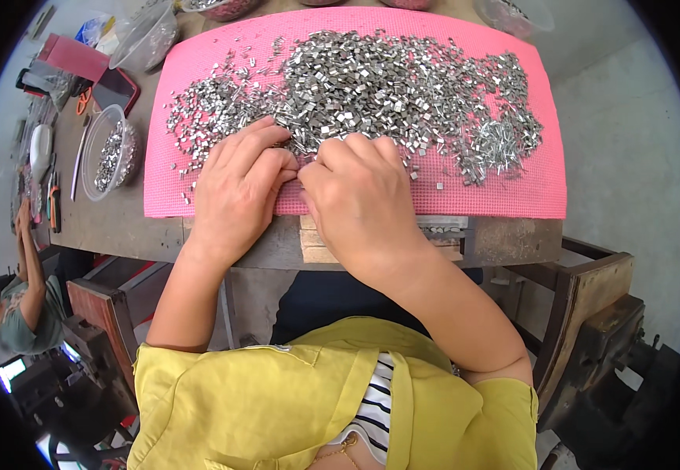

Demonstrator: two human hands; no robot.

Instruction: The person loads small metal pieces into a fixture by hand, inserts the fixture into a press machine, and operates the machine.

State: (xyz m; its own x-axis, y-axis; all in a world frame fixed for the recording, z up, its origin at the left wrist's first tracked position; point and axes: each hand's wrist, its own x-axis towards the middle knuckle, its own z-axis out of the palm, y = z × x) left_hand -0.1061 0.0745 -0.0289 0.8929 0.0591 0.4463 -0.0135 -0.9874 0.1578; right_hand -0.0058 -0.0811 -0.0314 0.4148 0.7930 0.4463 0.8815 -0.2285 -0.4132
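Observation:
A heap of small silvery metal pieces [355, 86] spreads over a pink textured mat [504, 202]. My left hand [238, 184] rests at the near edge of the heap, fingers bent and thumb drawn in toward the index finger. Close beside it, my right hand [363, 196] is curled with its knuckles up, and its thumb and index finger nearly meet the left fingertips. Both hands look closed in a pinch. Whatever lies between the fingers is too small or hidden to make out. Thin silvery pins [500, 149] form a cluster at the heap's right side.
Left of the mat stands a clear plastic tub [93, 160] holding metal bits; another clear tub [144, 47] sits behind it. Orange-handled pliers [55, 205] lie at the table's left. A wooden block [318, 249] sits by the front edge. Another person [30, 305] is at far left.

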